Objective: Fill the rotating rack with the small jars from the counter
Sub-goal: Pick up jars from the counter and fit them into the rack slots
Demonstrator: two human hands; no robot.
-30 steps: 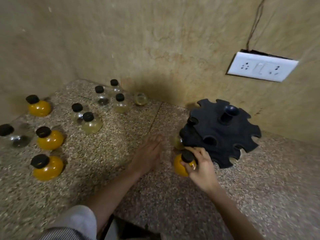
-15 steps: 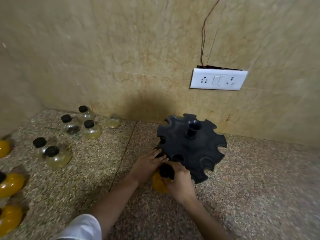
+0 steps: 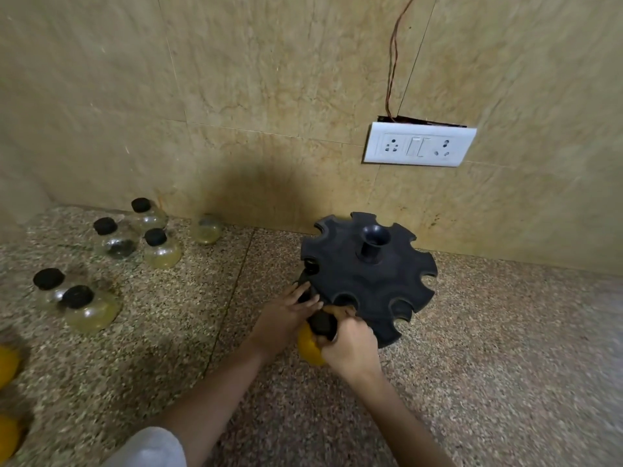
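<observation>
A black round rack (image 3: pixel 367 274) with notched slots around its rim and a centre post stands on the counter near the wall. My right hand (image 3: pixel 350 348) grips a yellow jar (image 3: pixel 308 347) with a black lid at the rack's near-left edge. My left hand (image 3: pixel 286 318) rests against the rack's left rim and touches the jar's lid. One black lid (image 3: pixel 310 264) sits in a slot on the rack's left side. Several clear jars with black lids (image 3: pixel 158 249) stand on the counter to the left.
The speckled stone counter (image 3: pixel 488 348) meets a tiled wall. A white socket plate (image 3: pixel 419 146) with a loose wire hangs on the wall above the rack. Two yellow jars (image 3: pixel 6 364) show at the left edge. One lidless clear jar (image 3: pixel 207 229) stands by the wall.
My left hand moved from the counter onto the rack's rim. My right hand brought the yellow jar up against the rack's edge. The camera turned right, so the left jars slid out of view.
</observation>
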